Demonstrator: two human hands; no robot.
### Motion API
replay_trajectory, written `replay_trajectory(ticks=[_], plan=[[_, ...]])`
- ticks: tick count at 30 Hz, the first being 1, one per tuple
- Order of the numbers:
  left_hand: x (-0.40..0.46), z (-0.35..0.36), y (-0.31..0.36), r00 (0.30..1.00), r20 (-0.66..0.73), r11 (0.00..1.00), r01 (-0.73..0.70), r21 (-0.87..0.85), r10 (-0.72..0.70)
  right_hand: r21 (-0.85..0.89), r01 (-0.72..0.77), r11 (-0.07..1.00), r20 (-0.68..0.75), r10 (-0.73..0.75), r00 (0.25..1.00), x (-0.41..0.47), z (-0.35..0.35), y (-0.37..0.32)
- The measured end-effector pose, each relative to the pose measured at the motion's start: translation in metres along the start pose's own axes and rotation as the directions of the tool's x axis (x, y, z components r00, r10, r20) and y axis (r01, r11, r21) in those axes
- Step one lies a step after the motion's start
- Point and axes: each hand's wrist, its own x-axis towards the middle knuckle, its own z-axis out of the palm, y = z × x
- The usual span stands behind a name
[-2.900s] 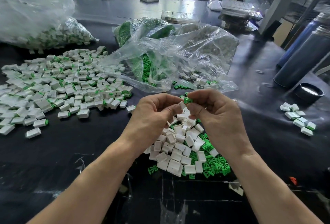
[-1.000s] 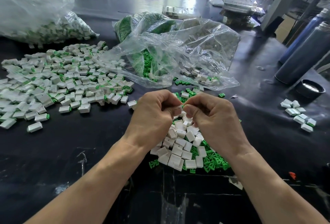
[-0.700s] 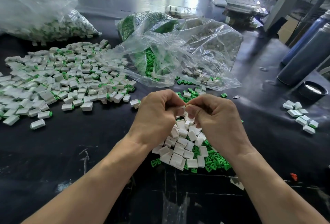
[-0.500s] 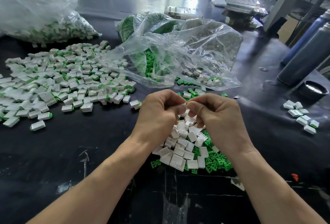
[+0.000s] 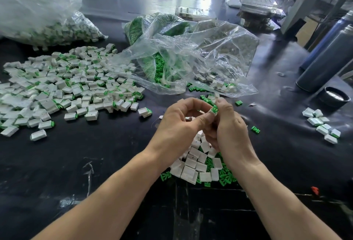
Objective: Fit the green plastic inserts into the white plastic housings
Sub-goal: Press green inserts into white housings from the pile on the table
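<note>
My left hand (image 5: 178, 125) and my right hand (image 5: 230, 130) meet above a small heap of white housings (image 5: 193, 165) mixed with loose green inserts (image 5: 225, 177). Between the fingertips of both hands sits one white housing with a green insert (image 5: 214, 109) showing at its upper end. The left thumb presses on it from the left and the right fingers curl round it. A wide spread of housings with green inserts in them (image 5: 72, 88) covers the table to the left.
A crumpled clear bag (image 5: 191, 56) with green inserts and some housings lies behind the hands. A big full bag (image 5: 38, 12) sits far left. A few finished pieces (image 5: 321, 125), a black cap (image 5: 335, 97) and two dark cylinders (image 5: 324, 62) stand right.
The hands have risen slightly and turned. The piece held between them, hidden before by the fingertips, now shows its green insert at the top.
</note>
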Motion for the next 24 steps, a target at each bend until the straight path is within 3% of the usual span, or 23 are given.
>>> replay_trajectory(ticks=[5, 13, 18, 24], plan=[[0.0004, 0.0012, -0.0025, 1.000, -0.023, 0.999, 0.001, 0.045, 0.001, -0.177, 0.055, 0.983, -0.075, -0.070, 0.995, 0.0039, 0.0029, 0.0060], [0.0010, 0.0027, -0.0016, 0.999, -0.041, 0.998, -0.013, 0.054, 0.016, 0.018, -0.007, 1.000, -0.064, 0.008, 0.998, 0.0016, 0.0030, 0.0070], [-0.0002, 0.0045, -0.0014, 0.998, -0.050, 0.996, -0.027, 0.082, 0.031, -0.026, 0.032, 0.999, -0.041, -0.033, 0.999, 0.0038, 0.0041, 0.0076], [-0.0014, 0.0060, -0.0013, 0.997, -0.057, 0.994, -0.046, 0.102, 0.052, -0.141, 0.097, 0.985, -0.119, -0.114, 0.986, 0.0025, 0.0063, 0.0046]])
